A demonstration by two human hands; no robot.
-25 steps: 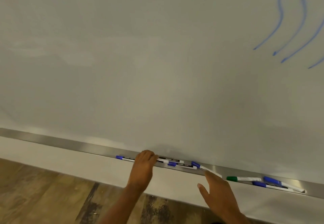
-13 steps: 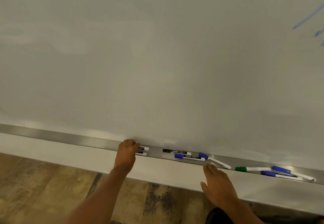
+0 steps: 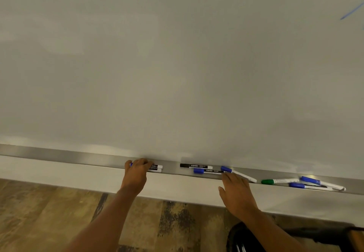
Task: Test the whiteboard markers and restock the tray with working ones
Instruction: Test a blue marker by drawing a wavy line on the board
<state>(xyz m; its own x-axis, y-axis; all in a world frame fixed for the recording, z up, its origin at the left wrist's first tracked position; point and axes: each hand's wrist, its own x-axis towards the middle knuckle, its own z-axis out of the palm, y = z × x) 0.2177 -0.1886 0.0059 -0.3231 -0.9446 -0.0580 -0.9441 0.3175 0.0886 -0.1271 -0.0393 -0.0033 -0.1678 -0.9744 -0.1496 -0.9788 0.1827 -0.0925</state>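
Note:
A metal tray (image 3: 78, 158) runs along the foot of the whiteboard (image 3: 177, 64). My left hand (image 3: 136, 174) lies curled over two markers (image 3: 157, 168) in the tray, their white ends sticking out to the right. Further right lie a black-capped marker (image 3: 196, 166) and a blue-capped marker (image 3: 207, 171). A tilted blue-capped marker (image 3: 239, 174) rests by the fingertips of my right hand (image 3: 237, 193), which is flat and holds nothing. At the tray's right end lie a green marker (image 3: 279, 181) and two blue markers (image 3: 317, 184).
A blue stroke (image 3: 351, 12) marks the board's upper right. Below the tray is a pale ledge (image 3: 59, 175), then a worn wooden floor (image 3: 49, 212). A dark bag (image 3: 246, 238) with pens inside sits at the bottom right.
My left hand has slid two markers leftward along the tray, away from the black-capped and blue-capped pair. My right hand stayed by the tilted blue marker. The view shifted left and down.

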